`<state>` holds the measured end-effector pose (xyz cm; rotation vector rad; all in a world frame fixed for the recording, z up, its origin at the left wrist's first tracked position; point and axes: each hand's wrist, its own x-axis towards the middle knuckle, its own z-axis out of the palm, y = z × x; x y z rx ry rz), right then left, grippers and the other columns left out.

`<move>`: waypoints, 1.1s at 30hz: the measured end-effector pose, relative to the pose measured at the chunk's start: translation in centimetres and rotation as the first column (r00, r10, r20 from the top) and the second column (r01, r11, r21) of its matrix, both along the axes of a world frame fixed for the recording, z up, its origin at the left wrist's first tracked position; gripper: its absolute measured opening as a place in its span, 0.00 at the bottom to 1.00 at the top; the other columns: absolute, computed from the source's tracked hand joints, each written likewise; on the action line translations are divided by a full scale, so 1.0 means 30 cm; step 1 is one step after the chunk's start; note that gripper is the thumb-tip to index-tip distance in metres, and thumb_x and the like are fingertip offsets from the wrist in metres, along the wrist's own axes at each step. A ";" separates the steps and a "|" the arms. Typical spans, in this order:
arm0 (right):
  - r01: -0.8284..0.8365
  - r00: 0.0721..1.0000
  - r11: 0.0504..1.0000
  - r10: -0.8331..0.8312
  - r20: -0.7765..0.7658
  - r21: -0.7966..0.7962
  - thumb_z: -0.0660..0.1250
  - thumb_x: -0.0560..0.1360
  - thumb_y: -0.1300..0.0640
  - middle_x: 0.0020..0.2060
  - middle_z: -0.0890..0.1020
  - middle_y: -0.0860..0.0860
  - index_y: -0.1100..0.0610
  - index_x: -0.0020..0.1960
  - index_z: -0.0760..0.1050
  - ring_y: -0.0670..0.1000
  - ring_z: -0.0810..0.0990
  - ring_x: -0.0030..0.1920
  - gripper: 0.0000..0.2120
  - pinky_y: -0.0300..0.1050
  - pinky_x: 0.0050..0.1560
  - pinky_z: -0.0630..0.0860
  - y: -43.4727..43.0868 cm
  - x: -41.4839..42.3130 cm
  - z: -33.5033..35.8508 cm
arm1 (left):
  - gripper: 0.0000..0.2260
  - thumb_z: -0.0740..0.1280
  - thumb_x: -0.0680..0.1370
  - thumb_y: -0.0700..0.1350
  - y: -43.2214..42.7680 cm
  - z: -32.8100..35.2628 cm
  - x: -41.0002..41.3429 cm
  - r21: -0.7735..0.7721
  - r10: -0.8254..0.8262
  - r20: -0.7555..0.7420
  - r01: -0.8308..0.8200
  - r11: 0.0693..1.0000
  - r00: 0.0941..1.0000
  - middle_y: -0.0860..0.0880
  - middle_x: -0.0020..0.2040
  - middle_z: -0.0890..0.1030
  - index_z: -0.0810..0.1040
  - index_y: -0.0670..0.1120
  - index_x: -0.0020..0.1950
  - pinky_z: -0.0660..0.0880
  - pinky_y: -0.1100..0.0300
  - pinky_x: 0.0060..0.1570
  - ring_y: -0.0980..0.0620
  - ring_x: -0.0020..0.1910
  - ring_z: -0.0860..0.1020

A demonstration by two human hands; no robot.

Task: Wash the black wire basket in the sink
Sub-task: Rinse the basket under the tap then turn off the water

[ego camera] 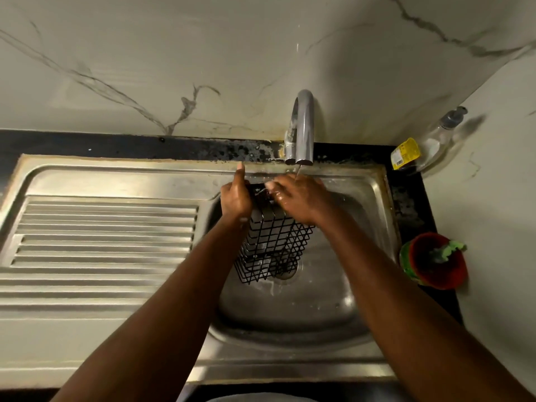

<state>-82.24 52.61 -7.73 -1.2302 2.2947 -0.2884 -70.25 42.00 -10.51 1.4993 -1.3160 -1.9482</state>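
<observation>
left hand (235, 198), right hand (301, 198) on basket (275, 245)

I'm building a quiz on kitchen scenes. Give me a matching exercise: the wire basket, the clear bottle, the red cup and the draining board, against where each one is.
1. wire basket
2. clear bottle
3. red cup
4. draining board

A. left of the sink bowl
B. far right corner
C. held over the bowl, below the tap
D. just right of the bowl

Pairs: 1-C, 2-B, 3-D, 4-A
</observation>
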 end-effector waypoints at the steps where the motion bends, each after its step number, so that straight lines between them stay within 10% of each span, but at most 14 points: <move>1: 0.111 0.983 0.993 -0.117 0.143 0.046 0.46 0.81 0.29 0.78 0.67 0.50 0.43 0.78 0.64 0.56 0.66 0.76 0.32 0.60 0.76 0.60 0.023 -0.048 -0.018 | 0.32 0.62 0.78 0.71 -0.008 0.013 0.009 0.018 0.038 -0.021 -0.038 0.999 0.999 0.43 0.51 0.87 0.82 0.42 0.57 0.84 0.50 0.48 0.46 0.49 0.87; 4: 0.410 0.690 0.896 -0.426 0.586 0.169 0.49 0.72 0.19 0.75 0.72 0.50 0.43 0.75 0.69 0.55 0.72 0.72 0.42 0.59 0.75 0.63 0.074 -0.118 -0.093 | 0.23 0.66 0.81 0.61 -0.043 0.029 0.031 0.174 0.220 -0.087 -0.202 0.964 0.972 0.42 0.51 0.86 0.79 0.42 0.61 0.83 0.57 0.35 0.46 0.46 0.86; 8: 0.547 0.479 0.835 -0.364 0.799 0.053 0.55 0.67 0.17 0.75 0.70 0.46 0.45 0.80 0.64 0.49 0.68 0.73 0.50 0.55 0.72 0.62 0.075 -0.071 -0.125 | 0.25 0.70 0.78 0.61 -0.054 0.045 0.034 0.330 0.323 -0.107 -0.273 0.903 0.940 0.43 0.51 0.86 0.79 0.42 0.64 0.85 0.51 0.43 0.46 0.44 0.87; 15: 0.382 0.752 0.919 -0.368 0.547 0.093 0.50 0.77 0.24 0.60 0.82 0.48 0.36 0.64 0.78 0.52 0.80 0.59 0.28 0.58 0.69 0.70 0.127 -0.143 -0.150 | 0.31 0.63 0.80 0.66 -0.049 -0.032 0.133 0.577 0.432 -0.184 -0.259 0.775 0.883 0.39 0.57 0.86 0.78 0.40 0.67 0.84 0.52 0.46 0.41 0.54 0.85; 19: 0.450 0.772 0.892 -0.418 0.480 0.052 0.54 0.78 0.26 0.48 0.83 0.41 0.39 0.61 0.79 0.45 0.81 0.45 0.25 0.44 0.53 0.77 0.190 -0.133 -0.098 | 0.32 0.58 0.80 0.69 -0.052 -0.095 0.129 0.633 0.570 -0.138 -0.370 0.680 0.810 0.40 0.52 0.85 0.79 0.41 0.62 0.77 0.48 0.64 0.41 0.56 0.82; 22: 0.373 0.763 0.926 -0.344 0.547 0.063 0.58 0.81 0.34 0.55 0.79 0.46 0.44 0.70 0.73 0.47 0.79 0.55 0.23 0.36 0.51 0.75 0.220 -0.092 -0.101 | 0.43 0.62 0.73 0.78 -0.040 -0.108 0.108 0.512 0.336 -0.195 -0.197 0.836 0.921 0.43 0.58 0.85 0.78 0.44 0.70 0.77 0.51 0.58 0.46 0.56 0.82; 25: 0.406 0.691 0.911 -0.358 0.628 0.073 0.63 0.72 0.25 0.60 0.80 0.49 0.39 0.60 0.77 0.51 0.79 0.58 0.25 0.55 0.63 0.77 0.247 -0.102 -0.150 | 0.45 0.68 0.66 0.79 -0.023 -0.097 0.080 0.306 0.147 -0.142 -0.097 0.947 0.979 0.48 0.45 0.84 0.77 0.47 0.70 0.75 0.59 0.35 0.55 0.36 0.77; 28: 0.489 0.694 0.872 -0.395 0.602 0.010 0.67 0.76 0.34 0.52 0.83 0.49 0.39 0.54 0.78 0.52 0.85 0.48 0.12 0.49 0.48 0.82 0.268 -0.131 -0.145 | 0.47 0.73 0.62 0.78 -0.008 -0.086 0.065 0.222 -0.013 -0.119 0.040 0.974 0.993 0.44 0.60 0.83 0.72 0.52 0.71 0.82 0.52 0.46 0.46 0.54 0.84; 33: 0.338 0.781 0.939 -0.320 0.537 0.068 0.69 0.65 0.22 0.56 0.85 0.51 0.43 0.63 0.80 0.53 0.84 0.58 0.35 0.49 0.56 0.80 0.309 -0.248 -0.160 | 0.28 0.79 0.69 0.61 -0.009 -0.089 0.092 0.022 -0.303 -0.030 0.304 0.953 0.953 0.49 0.58 0.85 0.79 0.50 0.64 0.83 0.49 0.51 0.47 0.60 0.83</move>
